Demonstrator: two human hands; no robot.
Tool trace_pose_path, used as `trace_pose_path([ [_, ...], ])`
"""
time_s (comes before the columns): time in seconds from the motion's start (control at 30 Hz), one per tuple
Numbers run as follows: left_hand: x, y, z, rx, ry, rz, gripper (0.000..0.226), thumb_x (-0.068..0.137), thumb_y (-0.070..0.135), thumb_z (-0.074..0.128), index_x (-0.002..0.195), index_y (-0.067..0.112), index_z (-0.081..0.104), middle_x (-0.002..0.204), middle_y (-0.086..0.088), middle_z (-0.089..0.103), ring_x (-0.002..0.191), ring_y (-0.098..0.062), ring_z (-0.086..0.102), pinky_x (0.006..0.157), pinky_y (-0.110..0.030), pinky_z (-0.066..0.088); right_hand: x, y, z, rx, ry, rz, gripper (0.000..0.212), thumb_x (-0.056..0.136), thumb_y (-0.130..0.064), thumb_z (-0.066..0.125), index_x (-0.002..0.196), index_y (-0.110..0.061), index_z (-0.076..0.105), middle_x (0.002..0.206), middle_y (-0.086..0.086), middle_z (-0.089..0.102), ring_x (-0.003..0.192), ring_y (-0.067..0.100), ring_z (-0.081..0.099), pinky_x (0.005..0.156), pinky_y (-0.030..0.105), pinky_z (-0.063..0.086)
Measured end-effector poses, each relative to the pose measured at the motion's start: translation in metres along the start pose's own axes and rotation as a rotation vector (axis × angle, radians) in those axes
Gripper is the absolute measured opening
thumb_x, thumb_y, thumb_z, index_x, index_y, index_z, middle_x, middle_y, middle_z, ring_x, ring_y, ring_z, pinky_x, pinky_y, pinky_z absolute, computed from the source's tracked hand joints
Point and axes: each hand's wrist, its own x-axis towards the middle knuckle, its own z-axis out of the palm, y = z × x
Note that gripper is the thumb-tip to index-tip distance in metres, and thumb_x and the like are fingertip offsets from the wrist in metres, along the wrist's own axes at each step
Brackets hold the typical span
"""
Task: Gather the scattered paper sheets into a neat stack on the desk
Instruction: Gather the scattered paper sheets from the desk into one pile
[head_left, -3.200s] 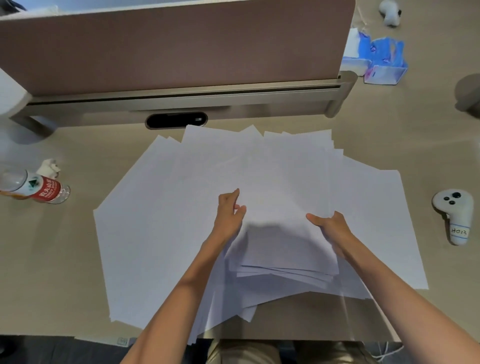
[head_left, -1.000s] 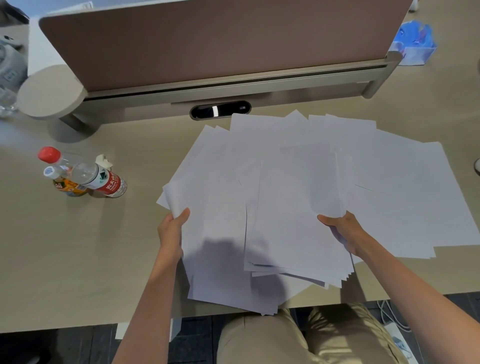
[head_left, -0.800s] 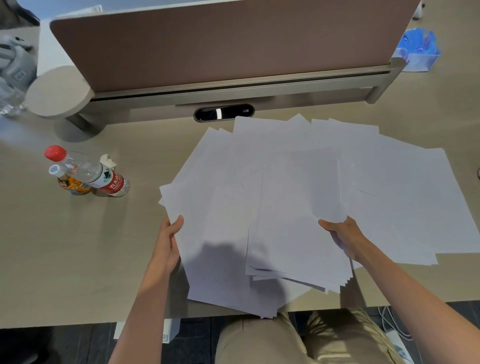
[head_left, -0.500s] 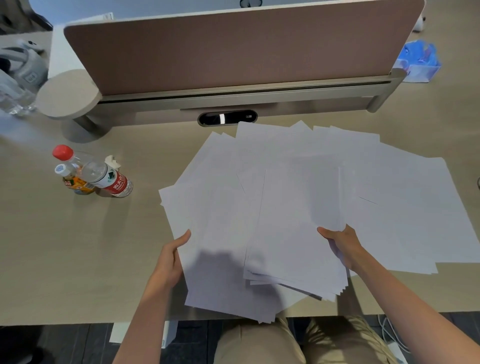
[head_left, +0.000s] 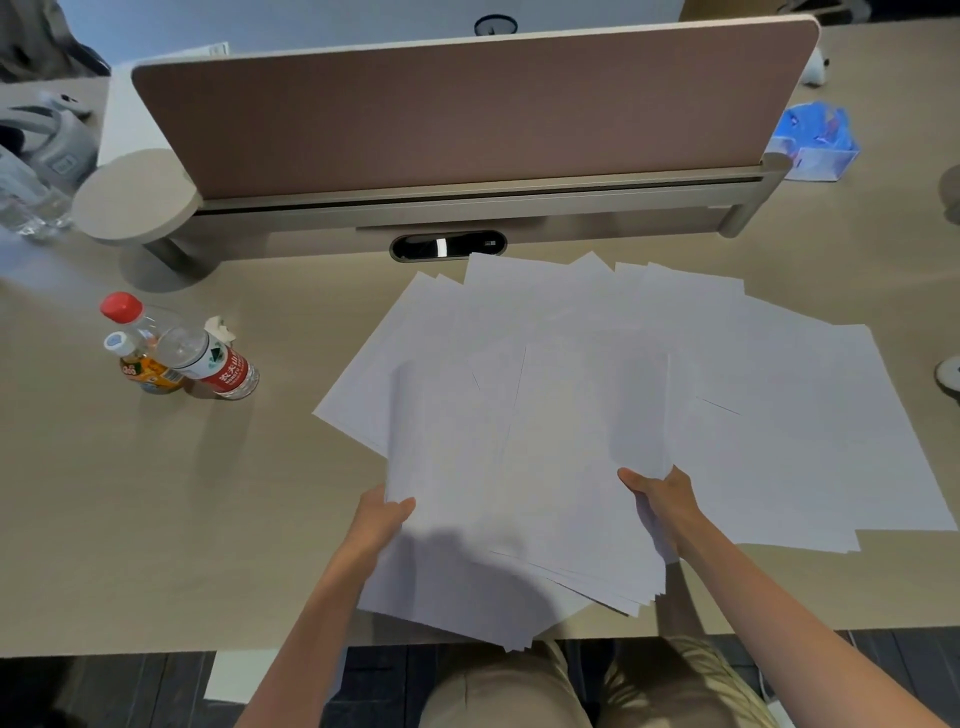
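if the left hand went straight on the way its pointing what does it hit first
Paper. The left hand grips the left edge of the gathered sheets, and it points forward and slightly right, so it would likely plough into the loose sheets fanned behind; height is unclear.

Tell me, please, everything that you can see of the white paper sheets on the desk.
The paper sheets are plain white, thin and blank on the sides showing. Many lie fanned and overlapping on the beige desk. Near the front edge a looser bunch sits on top, corners uneven, some jutting past the desk edge. The left hand grips its left side, thumb on top; the right hand grips its right side likewise.
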Motion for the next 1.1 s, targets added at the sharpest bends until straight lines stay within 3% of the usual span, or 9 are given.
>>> trace_pose_path([
  [0.07,-0.006,0.008,0.002,0.108,0.123,0.102,0.010,0.094,0.002,0.052,0.097,0.012,0.056,0.080,-0.006,0.058,0.071,-0.020,0.054,0.062,-0.029,0.042,0.000,0.001,0.001,-0.029,0.008,-0.016,0.052,0.085,0.007,0.063,0.134,-0.001,0.049,0.128,0.016,0.058,0.108,0.027,0.054,0.086,0.026,0.048],
  [0.2,-0.004,0.018,-0.012,0.222,0.227,0.286,0.027,0.095,-0.002,0.046,0.072,0.012,0.047,0.065,-0.005,0.041,0.061,-0.020,0.036,0.053,-0.030,0.027,0.003,-0.002,0.004,-0.076,0.035,-0.036,0.051,0.086,0.008,0.062,0.134,0.003,0.047,0.123,0.013,0.056,0.112,0.031,0.052,0.094,0.032,0.041],
  [0.33,-0.007,0.034,-0.030,0.302,0.304,0.384,0.021,0.096,-0.001,0.044,0.088,0.010,0.060,0.077,-0.007,0.058,0.068,-0.021,0.049,0.059,-0.031,0.036,0.007,0.002,0.006,-0.126,0.047,-0.030,0.050,0.084,0.004,0.066,0.132,0.002,0.050,0.126,0.015,0.058,0.117,0.036,0.054,0.099,0.037,0.042],
  [0.47,-0.016,0.054,-0.046,0.339,0.369,0.438,0.030,0.094,-0.006,0.042,0.093,0.019,0.059,0.087,-0.006,0.063,0.079,-0.025,0.054,0.070,-0.033,0.041,0.005,-0.001,0.007,-0.201,0.061,-0.046,0.049,0.081,-0.001,0.071,0.127,0.000,0.053,0.116,0.011,0.061,0.112,0.038,0.057,0.100,0.044,0.045],
  [0.6,-0.018,0.075,-0.065,0.312,0.446,0.471,0.027,0.094,-0.002,0.043,0.102,0.013,0.064,0.092,-0.012,0.065,0.085,-0.029,0.056,0.072,-0.039,0.044,-0.001,-0.012,0.013,-0.344,0.156,-0.114,0.062,0.078,-0.005,0.074,0.129,0.001,0.039,0.124,0.021,0.055,0.112,0.042,0.055,0.093,0.049,0.049],
  [0.83,-0.039,0.122,-0.070,0.106,0.425,0.615,0.028,0.097,-0.001,0.046,0.121,0.006,0.057,0.106,-0.006,0.057,0.099,-0.024,0.051,0.083,-0.037,0.041,-0.006,-0.026,0.019,-0.429,0.179,-0.285,0.077,0.073,0.004,0.075,0.135,0.000,0.030,0.127,0.021,0.045,0.115,0.040,0.049,0.089,0.043,0.048],
  [0.93,-0.040,0.131,-0.069,0.071,0.383,0.598,0.011,0.096,0.001,0.047,0.098,0.007,0.056,0.086,-0.010,0.051,0.083,-0.022,0.046,0.070,-0.034,0.035,-0.006,-0.028,0.020,-0.664,0.266,-0.378,0.092,0.068,-0.008,0.081,0.142,0.000,0.028,0.142,0.020,0.037,0.131,0.039,0.036,0.103,0.052,0.038],
  [1.0,-0.042,0.135,-0.062,0.046,0.350,0.547,0.018,0.095,0.002,0.048,0.078,0.010,0.045,0.071,-0.007,0.037,0.069,-0.019,0.036,0.061,-0.031,0.029,-0.006,-0.028,0.021,-0.788,0.284,-0.465,0.097,0.074,-0.012,0.078,0.150,-0.004,0.018,0.154,0.016,0.026,0.141,0.034,0.024,0.113,0.052,0.027],
  [1.1,-0.047,0.137,-0.045,0.002,0.233,0.506,0.018,0.098,0.007,0.047,0.082,0.011,0.052,0.068,-0.002,0.040,0.069,-0.017,0.042,0.062,-0.028,0.036,-0.009,-0.032,0.029,-0.755,0.150,-0.557,0.080,0.086,-0.016,0.069,0.150,-0.007,0.022,0.155,0.011,0.026,0.143,0.029,0.024,0.115,0.046,0.024],
])
